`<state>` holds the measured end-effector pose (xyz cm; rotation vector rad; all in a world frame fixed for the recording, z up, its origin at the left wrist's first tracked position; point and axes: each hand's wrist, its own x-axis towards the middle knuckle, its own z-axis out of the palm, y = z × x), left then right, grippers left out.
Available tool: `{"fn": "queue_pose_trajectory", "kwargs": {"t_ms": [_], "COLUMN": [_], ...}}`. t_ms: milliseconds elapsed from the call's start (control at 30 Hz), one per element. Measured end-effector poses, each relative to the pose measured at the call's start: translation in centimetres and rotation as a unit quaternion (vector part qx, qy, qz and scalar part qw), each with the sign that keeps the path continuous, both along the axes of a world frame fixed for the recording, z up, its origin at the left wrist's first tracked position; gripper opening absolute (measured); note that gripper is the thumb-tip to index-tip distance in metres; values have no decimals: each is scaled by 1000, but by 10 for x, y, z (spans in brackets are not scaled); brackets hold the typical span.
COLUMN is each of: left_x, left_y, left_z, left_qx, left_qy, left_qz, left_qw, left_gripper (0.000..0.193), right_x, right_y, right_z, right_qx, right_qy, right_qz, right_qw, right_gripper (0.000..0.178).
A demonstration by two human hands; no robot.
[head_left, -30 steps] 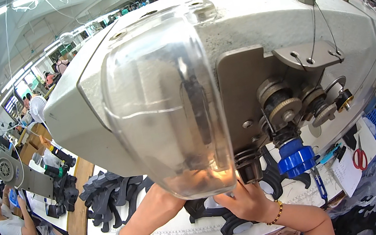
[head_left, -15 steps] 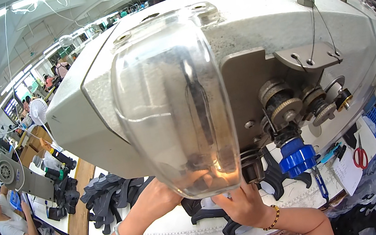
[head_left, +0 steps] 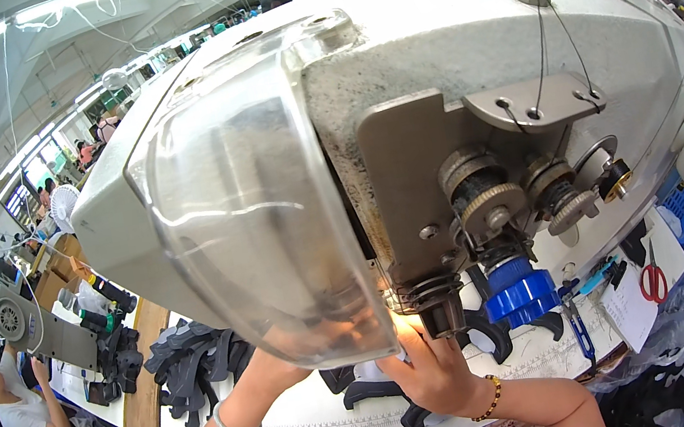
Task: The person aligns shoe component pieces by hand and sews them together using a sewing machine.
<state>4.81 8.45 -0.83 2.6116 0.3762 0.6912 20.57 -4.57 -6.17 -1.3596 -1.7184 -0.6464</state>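
A large off-white sewing machine (head_left: 457, 38) fills the upper middle, with a clear plastic guard (head_left: 258, 228) hanging from its front. Behind the guard's lower end is my left hand (head_left: 281, 361); the plastic blurs its fingers. Below the machine head, my right hand (head_left: 439, 375) has its fingers bent and close together, pointing up toward the lit stitching area. Its fingertips are partly hidden, and what they grip cannot be made out. Dark curved moulded pieces (head_left: 373, 390) lie on the white table (head_left: 306, 425) beside and beneath my right hand.
A pile of dark curved pieces (head_left: 195, 363) lies to the left. Blue-handled snips (head_left: 580, 332), a paper sheet (head_left: 630, 314) and red-handled scissors (head_left: 653, 283) are at the right. A blue knob (head_left: 521, 296) hangs beneath the machine head. A person (head_left: 27, 397) sits at far left.
The machine and its guard appear shifted left in the picture. My left fingers, earlier visible through the guard near the light, are now more obscured. My right hand stays nearly in place.
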Motion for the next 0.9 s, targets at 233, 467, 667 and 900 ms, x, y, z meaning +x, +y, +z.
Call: {"fn": "queue_pose_trajectory", "kwargs": {"t_ms": [233, 467, 667, 900], "left_x": [0, 1, 10, 8], "left_y": [12, 8, 10, 17], "left_z": [-19, -19, -12, -17], "left_qx": [141, 159, 180, 159], "left_qy": [-63, -72, -96, -94], "left_qz": [-81, -39, -36, -24], "left_qw": [985, 984, 978, 983], "left_gripper": [29, 40, 46, 28], "right_x": [4, 21, 19, 16], "right_y": [-4, -6, -2, -2], "right_z": [-2, -7, -11, 0], "right_qx": [-20, -3, 3, 14], "right_qy": [-18, -68, -25, -16], "right_qz": [-6, 11, -3, 41], "right_qw": [1000, 998, 1000, 999], "right_gripper": [12, 28, 30, 19]}}
